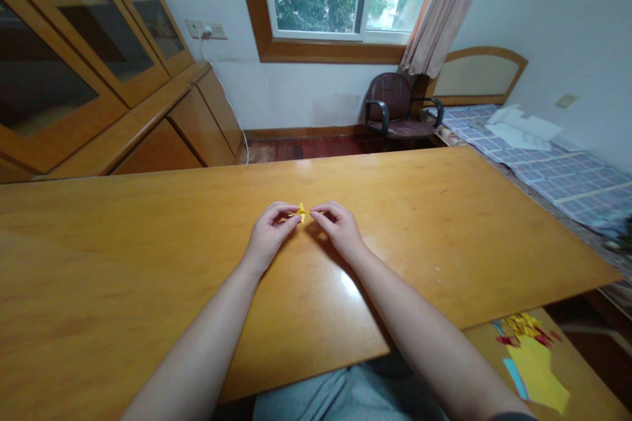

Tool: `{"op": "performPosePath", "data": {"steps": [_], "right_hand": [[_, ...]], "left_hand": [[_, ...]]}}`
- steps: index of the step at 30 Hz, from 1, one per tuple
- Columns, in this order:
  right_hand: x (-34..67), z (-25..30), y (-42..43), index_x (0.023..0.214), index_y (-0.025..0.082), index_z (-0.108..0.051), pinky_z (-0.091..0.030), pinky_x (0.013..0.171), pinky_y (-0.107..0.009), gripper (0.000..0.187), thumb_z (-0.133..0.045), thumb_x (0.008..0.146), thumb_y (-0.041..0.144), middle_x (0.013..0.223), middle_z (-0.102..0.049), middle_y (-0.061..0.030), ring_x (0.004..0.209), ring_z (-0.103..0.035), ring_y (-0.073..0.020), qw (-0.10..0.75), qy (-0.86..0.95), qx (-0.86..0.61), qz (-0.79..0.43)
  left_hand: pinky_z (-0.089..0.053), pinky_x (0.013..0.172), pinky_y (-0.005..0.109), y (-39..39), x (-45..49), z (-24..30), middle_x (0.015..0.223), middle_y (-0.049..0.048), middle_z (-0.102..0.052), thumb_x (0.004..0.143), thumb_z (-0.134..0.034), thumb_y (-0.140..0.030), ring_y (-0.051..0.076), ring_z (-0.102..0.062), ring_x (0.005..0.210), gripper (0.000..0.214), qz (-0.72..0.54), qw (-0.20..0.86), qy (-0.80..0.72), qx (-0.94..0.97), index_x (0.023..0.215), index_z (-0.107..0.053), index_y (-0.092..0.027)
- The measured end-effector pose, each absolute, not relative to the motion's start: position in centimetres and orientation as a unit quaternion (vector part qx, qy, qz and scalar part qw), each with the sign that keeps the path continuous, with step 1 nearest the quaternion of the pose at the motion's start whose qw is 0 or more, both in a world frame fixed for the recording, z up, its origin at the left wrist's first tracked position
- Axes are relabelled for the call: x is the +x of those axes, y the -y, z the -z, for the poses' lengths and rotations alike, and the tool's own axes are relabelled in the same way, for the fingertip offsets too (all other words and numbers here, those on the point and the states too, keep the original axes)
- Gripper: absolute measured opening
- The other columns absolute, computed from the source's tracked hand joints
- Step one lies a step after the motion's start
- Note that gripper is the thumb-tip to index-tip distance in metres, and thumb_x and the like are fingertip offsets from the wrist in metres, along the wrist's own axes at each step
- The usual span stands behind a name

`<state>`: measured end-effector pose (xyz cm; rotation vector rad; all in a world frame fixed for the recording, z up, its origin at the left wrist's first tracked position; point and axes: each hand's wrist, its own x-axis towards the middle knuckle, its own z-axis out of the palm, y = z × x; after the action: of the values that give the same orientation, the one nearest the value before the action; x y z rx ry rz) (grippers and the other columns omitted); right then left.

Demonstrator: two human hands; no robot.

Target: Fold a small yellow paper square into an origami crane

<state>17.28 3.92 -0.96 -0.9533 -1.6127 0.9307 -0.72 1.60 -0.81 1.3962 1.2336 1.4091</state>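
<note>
A small yellow folded-paper figure with thin pointed ends is held just above the wooden table. My left hand pinches its left side between thumb and fingers. From the right, my right hand pinches a thin tip of the same paper, with the thumb and fingertips closed together. The fingers partly hide the paper, so its exact shape cannot be made out.
A lower surface at bottom right bears yellow paper, a blue strip and a pile of small yellow and red pieces. Beyond the table are an armchair, a bed and a cabinet.
</note>
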Motion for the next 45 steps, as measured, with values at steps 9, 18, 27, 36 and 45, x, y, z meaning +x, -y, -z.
{"op": "performPosePath", "data": {"steps": [9,18,27,36,45], "right_hand": [[17.2,1.0,-3.9,0.085,0.02,-0.073,-0.048,0.074,-0.028,0.014,-0.064,0.088,0.031,0.085,-0.071,-0.0036,0.078,-0.064,-0.0156,0.504,0.663,-0.395,-0.387],[17.3,1.0,-4.0,0.087,0.021,-0.072,-0.048,0.075,-0.028,0.014,-0.063,0.089,0.031,0.086,-0.071,-0.0034,0.078,-0.063,-0.0158,0.5,0.675,-0.39,-0.377],[17.3,0.8,-3.9,0.088,0.021,-0.073,-0.048,0.076,-0.029,0.012,-0.063,0.088,0.029,0.087,-0.071,-0.0038,0.079,-0.063,-0.0164,0.498,0.676,-0.397,-0.371],[17.3,1.1,-4.1,0.086,0.02,-0.073,-0.047,0.072,-0.027,0.013,-0.065,0.087,0.031,0.085,-0.069,-0.0028,0.074,-0.061,-0.0147,0.503,0.65,-0.405,-0.4],[17.1,1.7,-4.6,0.087,0.018,-0.071,-0.044,0.057,-0.022,0.023,-0.071,0.079,0.04,0.075,-0.066,0.0008,0.059,-0.056,-0.0102,0.531,0.515,-0.408,-0.535]], "left_hand": [[-0.054,0.079,0.028,-1.6,-0.7,0.7,0.095,0.0042,-0.063,0.077,-0.072,-0.031,0.017,-0.064,0.09,0.016,-0.539,0.34,-0.49,0.594,0.089,-0.07,-0.02],[-0.056,0.077,0.027,-1.4,-0.4,0.4,0.1,0.0039,-0.061,0.076,-0.073,-0.032,0.016,-0.064,0.088,0.021,-0.539,0.357,-0.484,0.59,0.093,-0.068,-0.02],[-0.057,0.077,0.027,-1.4,-0.3,0.1,0.113,0.0051,-0.052,0.072,-0.076,-0.032,0.016,-0.06,0.094,0.033,-0.541,0.367,-0.484,0.582,0.103,-0.067,-0.023],[-0.056,0.086,0.03,-1.4,-0.3,1.1,0.131,0.0081,-0.048,0.069,-0.079,-0.027,0.018,-0.055,0.107,0.057,-0.566,0.411,-0.439,0.564,0.12,-0.055,-0.028],[-0.053,0.085,0.032,-1.7,-0.5,1.0,0.12,0.0081,-0.059,0.074,-0.074,-0.028,0.018,-0.061,0.099,0.044,-0.587,0.414,-0.476,0.508,0.114,-0.058,-0.022]]}}
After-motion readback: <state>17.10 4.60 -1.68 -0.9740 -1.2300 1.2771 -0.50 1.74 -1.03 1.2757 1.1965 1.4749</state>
